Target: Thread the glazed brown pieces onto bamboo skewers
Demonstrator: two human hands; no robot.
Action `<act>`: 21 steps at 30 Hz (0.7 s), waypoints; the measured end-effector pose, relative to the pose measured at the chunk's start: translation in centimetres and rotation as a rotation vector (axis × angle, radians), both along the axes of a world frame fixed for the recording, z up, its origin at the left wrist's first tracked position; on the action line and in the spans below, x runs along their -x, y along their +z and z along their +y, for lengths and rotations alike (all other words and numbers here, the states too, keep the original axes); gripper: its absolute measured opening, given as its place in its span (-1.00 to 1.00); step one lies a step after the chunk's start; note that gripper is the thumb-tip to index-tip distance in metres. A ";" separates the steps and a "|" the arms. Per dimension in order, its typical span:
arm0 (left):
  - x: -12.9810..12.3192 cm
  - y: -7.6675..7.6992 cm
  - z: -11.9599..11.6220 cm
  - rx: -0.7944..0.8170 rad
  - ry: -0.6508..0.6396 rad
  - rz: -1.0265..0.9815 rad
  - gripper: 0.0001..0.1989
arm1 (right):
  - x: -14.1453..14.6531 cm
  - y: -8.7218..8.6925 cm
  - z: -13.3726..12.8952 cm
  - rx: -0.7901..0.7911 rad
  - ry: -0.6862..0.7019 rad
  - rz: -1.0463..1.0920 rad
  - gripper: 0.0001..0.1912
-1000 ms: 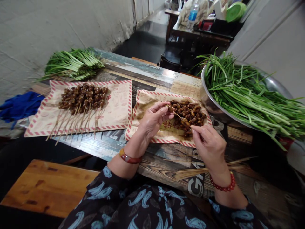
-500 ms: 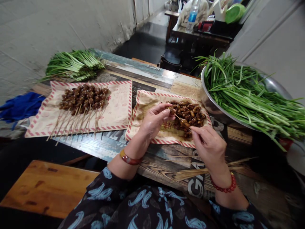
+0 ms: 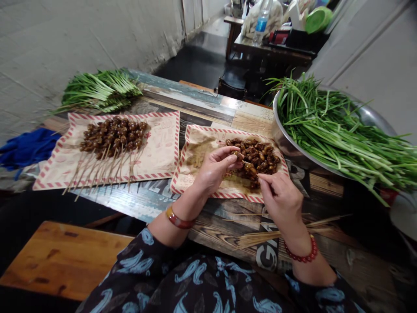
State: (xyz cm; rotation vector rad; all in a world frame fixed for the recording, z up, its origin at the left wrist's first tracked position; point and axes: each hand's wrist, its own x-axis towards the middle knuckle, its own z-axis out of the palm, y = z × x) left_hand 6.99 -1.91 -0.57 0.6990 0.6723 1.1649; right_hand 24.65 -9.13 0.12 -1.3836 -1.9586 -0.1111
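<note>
In the head view my left hand [image 3: 215, 167] pinches a glossy brown pupa [image 3: 237, 154] between thumb and fingertips. My right hand [image 3: 282, 191] is closed on the end of a thin bamboo skewer, mostly hidden by my fingers. Another pupa [image 3: 250, 168] appears to sit on that skewer, between my two hands. Beneath and behind them is a pile of brown pupae [image 3: 262, 155] on red-striped paper [image 3: 192, 174]. To the left, several loaded skewers [image 3: 114, 134] lie on a second striped sheet [image 3: 159, 156], sticks pointing toward me.
Loose bamboo skewers [image 3: 260, 238] lie near the table's front edge. A metal basin [image 3: 283, 134] of green chives [image 3: 345, 130] stands at right. Bundled chives [image 3: 100, 89] and a blue cloth [image 3: 28, 145] are at left. A wooden stool [image 3: 65, 261] is at lower left.
My left hand has shifted slightly right with the pupa, closer to my right hand. Less of the bare skewer shows between them. My right hand has moved slightly left.
</note>
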 end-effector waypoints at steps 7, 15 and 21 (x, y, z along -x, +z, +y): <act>0.0 0.4 -0.1 0.097 -0.048 -0.056 -0.52 | 0.1 0.0 0.1 -0.007 -0.033 0.052 -0.88; -0.9 0.0 -1.1 0.046 -0.176 0.104 -0.70 | 0.7 -0.8 -0.2 0.072 -0.116 0.201 -0.90; -0.4 0.1 -0.6 0.057 -0.076 0.063 -0.73 | 0.6 -0.6 0.0 0.097 -0.024 0.178 -0.91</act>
